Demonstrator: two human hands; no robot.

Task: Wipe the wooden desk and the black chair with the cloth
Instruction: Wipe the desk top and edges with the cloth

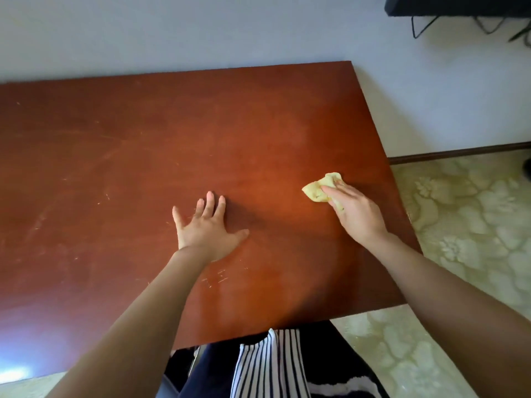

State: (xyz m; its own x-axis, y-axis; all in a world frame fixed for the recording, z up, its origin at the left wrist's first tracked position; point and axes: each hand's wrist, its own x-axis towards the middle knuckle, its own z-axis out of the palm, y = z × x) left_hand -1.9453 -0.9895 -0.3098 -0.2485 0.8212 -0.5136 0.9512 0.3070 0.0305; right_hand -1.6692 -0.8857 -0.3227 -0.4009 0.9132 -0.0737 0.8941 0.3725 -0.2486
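The reddish-brown wooden desk (143, 145) fills most of the view, its top scuffed with pale scratches. My right hand (355, 212) lies on a crumpled yellow cloth (317, 189) near the desk's right edge, fingers extended over it and pressing it to the wood. My left hand (205, 228) rests flat on the desk's middle, fingers spread and straight, holding nothing. A dark part of the black chair (179, 366) shows below the desk's front edge, mostly hidden by my body.
A pale wall (201, 33) runs behind the desk. Patterned light flooring (465, 219) lies to the right, edged by a dark skirting board (459, 153). A black object with cables (459, 7) hangs at the top right. My striped clothing (267, 366) is at the bottom.
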